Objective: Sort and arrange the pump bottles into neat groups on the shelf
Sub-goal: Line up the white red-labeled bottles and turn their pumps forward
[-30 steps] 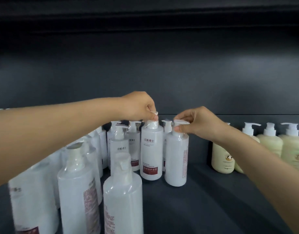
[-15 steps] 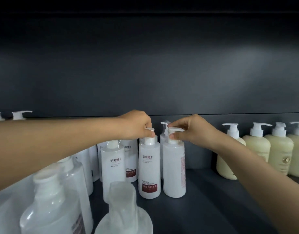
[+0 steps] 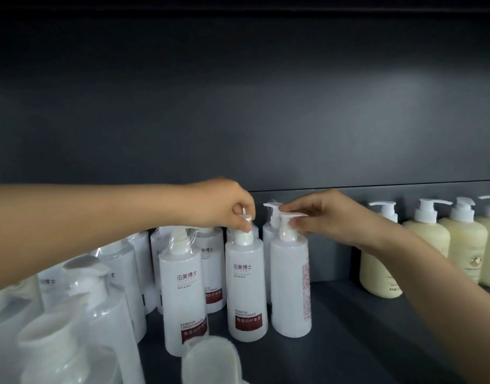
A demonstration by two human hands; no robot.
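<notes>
Four cream pump bottles stand in a row at the right of the dark shelf, and the last one is cut off by the edge. Many white pump bottles crowd the left side. I cannot count them all, because the near ones are blurry. The wall behind the shelf is dark grey and plain.

Both arms reach in from the sides with hands palm down. The left hand pinches the pump top of a white bottle with a red label. The right hand pinches the pump top of the white bottle beside it. These two bottles stand upright, touching or nearly touching, in the middle of the shelf.
</notes>
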